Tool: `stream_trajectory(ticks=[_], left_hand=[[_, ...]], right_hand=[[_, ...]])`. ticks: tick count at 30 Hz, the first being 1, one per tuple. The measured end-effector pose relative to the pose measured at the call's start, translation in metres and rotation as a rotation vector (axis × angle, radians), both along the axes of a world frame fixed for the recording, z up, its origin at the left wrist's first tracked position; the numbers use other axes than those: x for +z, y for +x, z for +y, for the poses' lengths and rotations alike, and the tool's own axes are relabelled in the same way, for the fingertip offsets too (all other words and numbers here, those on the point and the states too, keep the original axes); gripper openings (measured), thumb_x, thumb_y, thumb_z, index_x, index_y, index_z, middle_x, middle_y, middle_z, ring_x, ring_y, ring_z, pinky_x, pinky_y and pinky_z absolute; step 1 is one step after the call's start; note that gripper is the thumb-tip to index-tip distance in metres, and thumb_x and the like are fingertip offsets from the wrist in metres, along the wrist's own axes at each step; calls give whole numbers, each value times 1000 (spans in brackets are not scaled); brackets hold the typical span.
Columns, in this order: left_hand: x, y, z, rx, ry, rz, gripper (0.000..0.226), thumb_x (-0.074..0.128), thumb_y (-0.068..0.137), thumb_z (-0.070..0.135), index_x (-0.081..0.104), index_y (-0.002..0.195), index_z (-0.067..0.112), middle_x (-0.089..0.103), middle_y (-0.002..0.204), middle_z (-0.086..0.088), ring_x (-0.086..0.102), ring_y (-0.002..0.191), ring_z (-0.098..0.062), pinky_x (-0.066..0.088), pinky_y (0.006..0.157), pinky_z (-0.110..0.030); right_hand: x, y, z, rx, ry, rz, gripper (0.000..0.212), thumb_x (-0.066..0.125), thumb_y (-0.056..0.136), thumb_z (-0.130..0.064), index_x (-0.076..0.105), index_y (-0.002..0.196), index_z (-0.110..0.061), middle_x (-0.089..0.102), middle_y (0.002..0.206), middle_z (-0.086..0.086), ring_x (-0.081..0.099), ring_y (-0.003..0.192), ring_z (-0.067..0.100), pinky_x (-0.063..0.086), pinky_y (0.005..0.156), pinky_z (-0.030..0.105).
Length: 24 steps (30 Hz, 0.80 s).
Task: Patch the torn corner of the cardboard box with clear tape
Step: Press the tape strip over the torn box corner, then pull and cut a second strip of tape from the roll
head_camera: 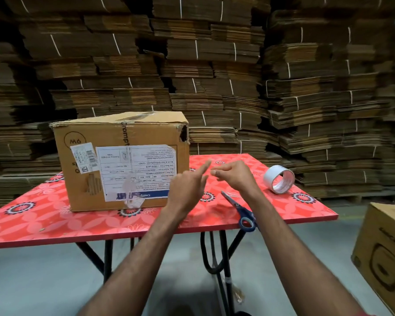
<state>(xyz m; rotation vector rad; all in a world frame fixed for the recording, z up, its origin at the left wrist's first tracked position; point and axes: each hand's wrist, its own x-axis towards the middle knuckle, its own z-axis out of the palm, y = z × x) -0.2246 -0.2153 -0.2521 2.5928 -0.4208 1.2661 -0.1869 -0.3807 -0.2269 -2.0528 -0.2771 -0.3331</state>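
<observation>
A brown cardboard box [123, 160] with white labels stands on the left half of the red floral table [55, 220]. Its upper right corner [184, 132] is torn open and dark inside. My left hand [187, 185] hovers just right of the box, motion-blurred, fingers straight and pointing up toward that corner. My right hand [235, 174] is beside it with fingertips drawn together near the left index finger; no tape strip can be made out between them. The clear tape roll [279, 179] lies on the table at the right, untouched.
Blue-handled scissors [240, 210] lie on the table under my right wrist, handles over the front edge. A second cardboard box [383, 252] stands on the floor at the right. Tall stacks of flattened cardboard [214, 65] fill the background.
</observation>
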Motion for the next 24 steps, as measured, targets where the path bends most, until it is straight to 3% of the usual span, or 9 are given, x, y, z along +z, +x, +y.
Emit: stream_trajectory(ticks=[3, 6, 9, 12, 17, 21, 22, 24], left_hand=[[-16, 9, -17, -53, 20, 151, 36, 53, 98, 36, 59, 134, 31, 74, 104, -2, 67, 97, -26, 54, 76, -38], [-27, 17, -29, -94, 58, 288, 34, 53, 96, 34, 66, 126, 25, 65, 120, 1, 58, 113, -22, 48, 91, -38], [-35, 21, -41, -111, 79, 426, 29, 52, 97, 30, 69, 119, 23, 65, 123, 0, 60, 108, -22, 50, 91, -38], [-37, 25, -47, -116, 28, 463, 25, 50, 97, 28, 72, 107, 24, 72, 109, -1, 67, 94, -24, 54, 81, -39], [-27, 34, -57, -121, -72, 501, 28, 52, 97, 24, 71, 117, 19, 72, 116, -1, 66, 104, -23, 51, 87, -36], [-23, 41, -68, -71, -89, 527, 27, 59, 96, 38, 72, 93, 15, 69, 89, -2, 63, 86, -22, 39, 70, -33], [-22, 43, -71, -51, -70, 527, 32, 60, 94, 44, 70, 89, 14, 66, 88, -3, 60, 85, -22, 38, 71, -34], [-22, 47, -77, -16, -27, 526, 41, 63, 89, 53, 70, 95, 14, 64, 106, -7, 57, 102, -26, 44, 85, -41]], right_hand=[[-10, 3, -16, -55, -127, 19, 19, 82, 83, -32, 83, 100, -23, 81, 91, 1, 75, 88, 14, 59, 87, 40], [-24, 3, -29, -93, -223, 43, 21, 78, 87, -23, 82, 107, -18, 79, 108, 2, 72, 106, 12, 54, 92, 29], [-37, 5, -40, -122, -266, 60, 21, 74, 89, -17, 81, 108, -17, 78, 112, 1, 72, 106, 13, 55, 92, 31], [-41, 4, -51, -186, -213, 61, 19, 71, 91, -15, 81, 107, -17, 79, 111, -1, 72, 100, 13, 56, 90, 33], [-39, 4, -75, -285, -163, 34, 16, 74, 89, -13, 81, 104, -14, 79, 107, 4, 71, 99, 16, 55, 89, 32], [-40, 4, -86, -358, -285, 79, 17, 69, 90, -9, 81, 99, -16, 79, 104, 5, 71, 97, 20, 55, 86, 32], [-41, 4, -87, -369, -307, 83, 19, 67, 90, -7, 81, 99, -16, 78, 103, 6, 71, 94, 21, 55, 83, 32], [-42, 3, -87, -373, -342, 87, 22, 65, 91, -6, 79, 103, -17, 78, 102, 6, 70, 83, 20, 54, 74, 30]])
